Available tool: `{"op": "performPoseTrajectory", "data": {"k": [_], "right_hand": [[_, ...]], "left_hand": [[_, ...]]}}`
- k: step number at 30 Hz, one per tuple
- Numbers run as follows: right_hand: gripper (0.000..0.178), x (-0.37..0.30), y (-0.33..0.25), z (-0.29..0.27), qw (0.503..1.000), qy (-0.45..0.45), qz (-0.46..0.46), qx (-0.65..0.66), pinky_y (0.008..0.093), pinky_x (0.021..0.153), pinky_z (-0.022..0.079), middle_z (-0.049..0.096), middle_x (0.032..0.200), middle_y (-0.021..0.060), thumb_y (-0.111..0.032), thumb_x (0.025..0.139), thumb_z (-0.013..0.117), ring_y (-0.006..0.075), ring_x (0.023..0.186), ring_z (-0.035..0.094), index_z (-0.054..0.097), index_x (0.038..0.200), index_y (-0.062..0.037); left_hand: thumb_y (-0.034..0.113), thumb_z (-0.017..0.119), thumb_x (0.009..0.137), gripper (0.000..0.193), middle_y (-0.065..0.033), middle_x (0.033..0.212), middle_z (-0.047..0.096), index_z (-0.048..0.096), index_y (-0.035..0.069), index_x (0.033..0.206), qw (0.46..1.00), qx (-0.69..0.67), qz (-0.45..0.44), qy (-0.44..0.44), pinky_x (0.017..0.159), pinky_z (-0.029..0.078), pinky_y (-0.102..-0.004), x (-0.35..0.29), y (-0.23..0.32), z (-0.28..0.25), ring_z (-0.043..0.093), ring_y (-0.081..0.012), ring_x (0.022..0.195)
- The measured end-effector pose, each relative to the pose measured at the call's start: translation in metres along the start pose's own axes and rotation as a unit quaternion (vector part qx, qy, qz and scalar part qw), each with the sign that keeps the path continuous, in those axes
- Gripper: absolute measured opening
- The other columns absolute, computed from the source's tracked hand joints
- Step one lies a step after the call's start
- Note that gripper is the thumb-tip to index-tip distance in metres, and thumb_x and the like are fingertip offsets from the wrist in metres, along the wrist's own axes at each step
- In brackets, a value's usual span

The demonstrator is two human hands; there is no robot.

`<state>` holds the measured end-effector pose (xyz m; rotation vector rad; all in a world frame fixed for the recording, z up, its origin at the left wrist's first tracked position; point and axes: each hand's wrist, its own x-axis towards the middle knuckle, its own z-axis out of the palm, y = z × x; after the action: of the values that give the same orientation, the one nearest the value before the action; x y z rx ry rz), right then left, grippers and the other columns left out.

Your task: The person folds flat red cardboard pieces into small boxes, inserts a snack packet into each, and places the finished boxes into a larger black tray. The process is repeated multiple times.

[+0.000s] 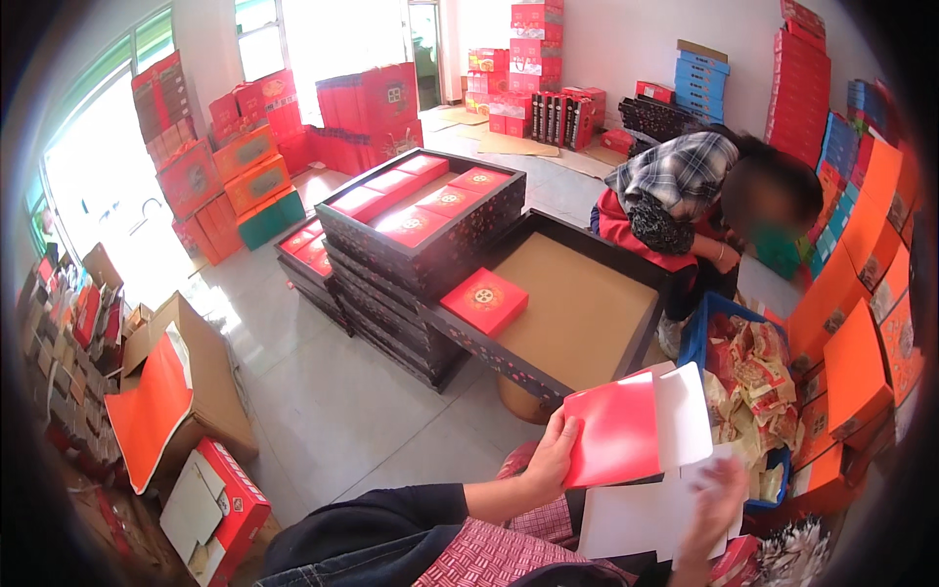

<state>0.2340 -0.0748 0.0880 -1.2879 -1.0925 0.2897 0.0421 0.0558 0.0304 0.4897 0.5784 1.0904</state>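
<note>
My left hand (pixel 551 456) is closed on the left edge of a red cardboard box (pixel 614 430), thumb on its face. White flaps (pixel 683 416) stand out from the box's right end, unfolded. Just beside those flaps is my right hand (pixel 719 501), its fingers smeared by motion; whether it grips anything cannot be made out. Below the held box, white card (pixel 623 519) lies over my lap, partly behind the right hand. A finished-looking red box (pixel 484 301) sits in the left corner of a black-rimmed tray (pixel 641 338) ahead of me.
A blue crate (pixel 696 344) of wrapped packets (pixel 763 367) stands at my right, near a crouching person (pixel 675 186). Stacked dark trays (pixel 391 293) carry red boxes left of centre. Orange boxes (pixel 859 367) line the right; an open brown carton (pixel 210 382) is at left.
</note>
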Motion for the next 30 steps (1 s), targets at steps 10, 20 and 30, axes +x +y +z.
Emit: {"op": "performPoseTrajectory", "data": {"k": [10, 20, 30], "right_hand": [[0.051, -0.063, 0.039, 0.016, 0.979, 0.151, 0.129, 0.039, 0.0389, 0.099, 0.041, 0.045, 0.133, 0.0191, -0.028, 0.102, 0.042, 0.0289, 0.116, 0.051, 0.03, 0.141, 0.0029], [0.046, -0.163, 0.084, -0.006, 0.954, 0.03, -0.072, -0.289, 0.0454, 0.096, 0.044, 0.058, 0.117, 0.0273, -0.027, 0.097, 0.05, 0.0437, 0.109, 0.055, 0.05, 0.124, 0.0105], [0.04, -0.162, 0.113, -0.02, 0.915, -0.028, -0.11, -0.388, 0.041, 0.07, 0.051, 0.063, 0.097, 0.0253, -0.021, 0.095, 0.056, 0.036, 0.084, 0.062, 0.054, 0.116, 0.0123]], "left_hand": [[0.022, 0.048, 0.101, 0.04, -0.006, 0.12, 0.055, 0.036, 0.01, 0.138, 0.935, 0.215, -0.007, -0.283, 0.089, 0.047, -0.0293, -0.029, -0.038, -0.024, 0.053, -0.011, 0.107], [0.03, 0.043, 0.103, 0.035, -0.013, 0.118, 0.056, 0.051, 0.005, 0.125, 0.829, 0.42, 0.012, -0.37, 0.097, 0.042, -0.0335, -0.029, -0.052, -0.029, 0.053, -0.0226, 0.113], [0.024, 0.059, 0.093, 0.028, -0.0164, 0.11, 0.059, 0.056, 0.001, 0.109, 0.802, 0.472, 0.055, -0.361, 0.094, 0.044, -0.0384, -0.035, -0.052, -0.026, 0.055, -0.0299, 0.108]]}}
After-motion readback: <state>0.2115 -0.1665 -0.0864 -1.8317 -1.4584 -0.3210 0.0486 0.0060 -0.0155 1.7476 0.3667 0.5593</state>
